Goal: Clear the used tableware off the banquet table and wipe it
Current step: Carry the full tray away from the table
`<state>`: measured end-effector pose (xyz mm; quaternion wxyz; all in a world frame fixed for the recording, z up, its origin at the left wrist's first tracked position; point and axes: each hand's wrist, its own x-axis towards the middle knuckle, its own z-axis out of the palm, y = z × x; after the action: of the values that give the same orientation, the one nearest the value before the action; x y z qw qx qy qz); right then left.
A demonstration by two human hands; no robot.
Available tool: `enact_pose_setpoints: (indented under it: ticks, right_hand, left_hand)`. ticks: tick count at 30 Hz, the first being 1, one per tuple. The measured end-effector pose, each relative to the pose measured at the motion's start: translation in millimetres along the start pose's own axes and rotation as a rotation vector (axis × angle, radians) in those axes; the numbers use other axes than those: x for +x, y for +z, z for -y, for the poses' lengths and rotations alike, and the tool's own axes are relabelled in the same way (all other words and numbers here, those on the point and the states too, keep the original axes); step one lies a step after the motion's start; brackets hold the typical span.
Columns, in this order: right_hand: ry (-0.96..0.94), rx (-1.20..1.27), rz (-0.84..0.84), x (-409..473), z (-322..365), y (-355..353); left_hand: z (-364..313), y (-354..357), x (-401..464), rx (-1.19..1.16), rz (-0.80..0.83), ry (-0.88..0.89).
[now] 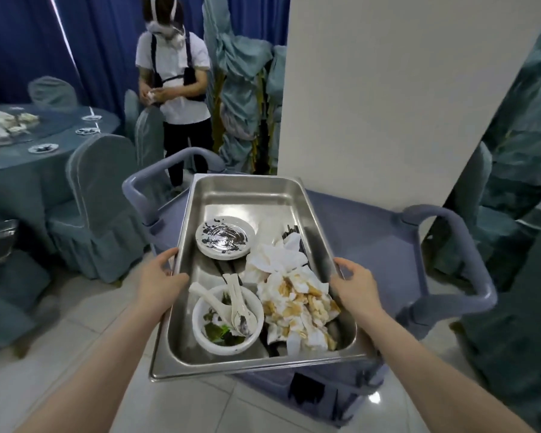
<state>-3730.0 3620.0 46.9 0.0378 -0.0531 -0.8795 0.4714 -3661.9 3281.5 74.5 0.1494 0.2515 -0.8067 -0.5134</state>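
Observation:
A deep steel pan (pixel 244 195) is held above a grey-blue service cart (pixel 372 232). My left hand (pixel 158 282) grips its left rim and my right hand (pixel 355 284) grips its right rim, thumbs over the edge. Inside lie a stack of dirty white plates (pixel 224 237), a white bowl (pixel 210 342) with green scraps and several white spoons (pixel 238 303), and a heap of stained paper napkins (pixel 294 304). Dark chopsticks (pixel 289 229) poke out behind the napkins.
A round banquet table (pixel 25 145) with a teal cloth, small dirty dishes and crumpled napkins stands at far left, ringed by covered chairs (pixel 103 195). Another person (pixel 172 79) stands behind the cart. A white pillar (pixel 403 89) rises at right, with more covered chairs beyond.

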Motion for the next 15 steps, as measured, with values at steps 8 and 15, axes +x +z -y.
enact_pose_setpoints:
  ticks: [8,15]
  right_hand:
    - [0.001,-0.002,0.096,107,-3,47]
    - [-0.067,-0.055,0.259,186,-3,70]
  left_hand:
    - [23,43,76,0.034,-0.046,-0.141]
    - [25,76,88,-0.045,-0.171,-0.281]
